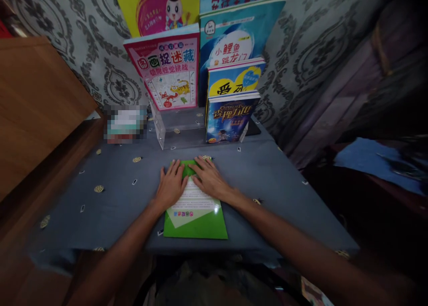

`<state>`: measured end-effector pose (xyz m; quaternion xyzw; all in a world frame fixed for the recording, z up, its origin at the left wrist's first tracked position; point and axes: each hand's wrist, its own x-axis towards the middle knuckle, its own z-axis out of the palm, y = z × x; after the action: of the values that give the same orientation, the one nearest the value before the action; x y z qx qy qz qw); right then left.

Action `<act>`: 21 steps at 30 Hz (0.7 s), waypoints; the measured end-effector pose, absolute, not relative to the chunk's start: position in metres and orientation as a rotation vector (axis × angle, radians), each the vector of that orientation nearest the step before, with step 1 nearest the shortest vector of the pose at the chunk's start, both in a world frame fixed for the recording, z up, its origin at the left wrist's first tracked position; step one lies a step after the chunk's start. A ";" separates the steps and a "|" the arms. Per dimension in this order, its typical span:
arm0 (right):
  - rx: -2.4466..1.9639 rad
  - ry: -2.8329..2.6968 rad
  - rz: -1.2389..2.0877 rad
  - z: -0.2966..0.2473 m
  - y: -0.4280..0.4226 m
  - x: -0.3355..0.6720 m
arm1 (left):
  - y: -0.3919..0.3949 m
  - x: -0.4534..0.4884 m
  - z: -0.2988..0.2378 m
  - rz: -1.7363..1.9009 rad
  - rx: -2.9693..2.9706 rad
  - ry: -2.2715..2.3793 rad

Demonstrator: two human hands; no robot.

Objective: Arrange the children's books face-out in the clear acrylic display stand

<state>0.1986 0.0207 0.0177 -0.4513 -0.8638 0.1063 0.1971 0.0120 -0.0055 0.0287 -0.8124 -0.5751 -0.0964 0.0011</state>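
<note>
The left hand (171,186) and right hand (211,179) are lying open, gripping nothing, on the book (200,225), which is looking light, bendy and slick, its near edge (195,236) seemingly offering the best hold.

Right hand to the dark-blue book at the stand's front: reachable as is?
Probably yes: the right hand rests partly on the green book, and nothing visible blocks the way to the dark-blue book.

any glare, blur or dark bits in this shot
Head view: a small bright glare spot on the green book, near its right edge; head view: the right forearm blurs toward the lower corner; head view: the far right sinks into deep shadow; head view: a pixelated patch hides detail at left.
</note>
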 end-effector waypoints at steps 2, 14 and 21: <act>-1.358 -2.387 0.282 0.017 0.020 0.200 | -0.005 0.011 0.029 -0.293 -2.557 -1.814; -1.449 -2.403 0.234 0.011 0.018 0.201 | -0.007 0.011 0.032 -0.254 -2.586 -1.793; -1.397 -2.467 0.223 0.009 0.019 0.207 | -0.008 0.011 0.031 -0.255 -2.570 -1.761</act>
<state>0.2072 0.0186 0.0092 -0.4859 -0.8579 0.0775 0.1483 0.0105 -0.0081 0.0312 -0.8221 -0.5634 -0.0815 0.0081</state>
